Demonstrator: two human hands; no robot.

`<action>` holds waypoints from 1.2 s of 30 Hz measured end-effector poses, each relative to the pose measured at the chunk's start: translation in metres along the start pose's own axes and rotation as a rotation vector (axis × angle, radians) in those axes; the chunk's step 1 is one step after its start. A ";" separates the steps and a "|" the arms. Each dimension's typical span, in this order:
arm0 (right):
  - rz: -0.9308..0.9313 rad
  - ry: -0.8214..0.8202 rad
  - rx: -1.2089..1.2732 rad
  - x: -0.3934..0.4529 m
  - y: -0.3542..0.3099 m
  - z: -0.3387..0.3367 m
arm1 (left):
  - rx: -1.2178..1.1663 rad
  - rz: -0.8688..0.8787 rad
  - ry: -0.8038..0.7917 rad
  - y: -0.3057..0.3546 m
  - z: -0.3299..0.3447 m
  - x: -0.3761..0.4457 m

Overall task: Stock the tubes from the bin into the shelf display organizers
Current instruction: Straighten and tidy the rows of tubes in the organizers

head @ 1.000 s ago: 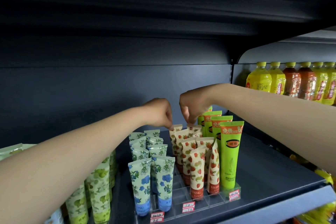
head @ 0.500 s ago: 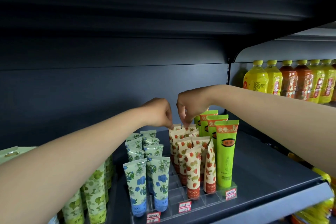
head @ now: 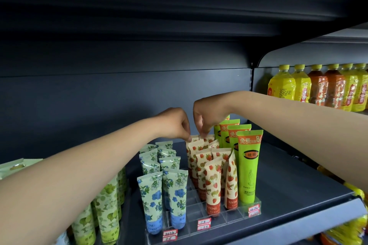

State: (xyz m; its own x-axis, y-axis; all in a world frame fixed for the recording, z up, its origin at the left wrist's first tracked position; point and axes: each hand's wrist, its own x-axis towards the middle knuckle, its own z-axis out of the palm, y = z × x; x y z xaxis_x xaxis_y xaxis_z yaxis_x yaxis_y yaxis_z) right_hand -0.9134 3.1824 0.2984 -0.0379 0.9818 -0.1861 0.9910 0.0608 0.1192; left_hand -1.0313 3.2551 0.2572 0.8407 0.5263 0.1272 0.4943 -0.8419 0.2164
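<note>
Hands meet at the back of a clear shelf organizer (head: 201, 223), both working the rear row of strawberry-print tubes (head: 213, 177). Going left to right: green-leaf tubes (head: 107, 211) stand at the shelf's left edge, then blue-flower tubes (head: 153, 199) in the organizer's left rows. The left hand (head: 175, 123) has its fingers curled, fingertips pinching the crimped top of a back-row strawberry tube. Just beside it, the right hand (head: 207, 113) pinches the top of a neighbouring one, its grip likewise clamped. Tall lime-green tubes (head: 249, 167) fill the right row.

Risk, as a judgement: the strawberry tubes lean unevenly, so pressing one into its slot could tip its neighbours forward in a chain. A forearm might also brush the tall lime tubes.

No bin is in view. The dark metal shelf (head: 294, 183) has a dark back panel; bottled drinks (head: 318, 87) line the next bay, right.
</note>
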 end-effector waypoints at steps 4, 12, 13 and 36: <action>-0.025 0.042 -0.012 -0.008 0.000 -0.006 | -0.016 0.015 0.004 0.002 -0.004 -0.004; -0.068 0.021 -0.013 -0.036 -0.004 -0.005 | -0.099 0.043 0.032 0.012 -0.010 -0.015; -0.064 0.012 -0.028 -0.037 -0.005 -0.003 | -0.088 0.045 0.014 0.014 -0.009 -0.016; -0.003 0.069 -0.078 -0.034 -0.011 0.008 | -0.001 0.010 -0.084 0.024 -0.010 -0.019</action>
State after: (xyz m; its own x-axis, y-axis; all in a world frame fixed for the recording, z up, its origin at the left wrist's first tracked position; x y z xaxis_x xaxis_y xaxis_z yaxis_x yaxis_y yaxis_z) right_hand -0.9223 3.1471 0.2955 -0.0525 0.9914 -0.1197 0.9779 0.0754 0.1950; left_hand -1.0379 3.2258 0.2694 0.8613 0.5059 0.0474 0.4855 -0.8470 0.2165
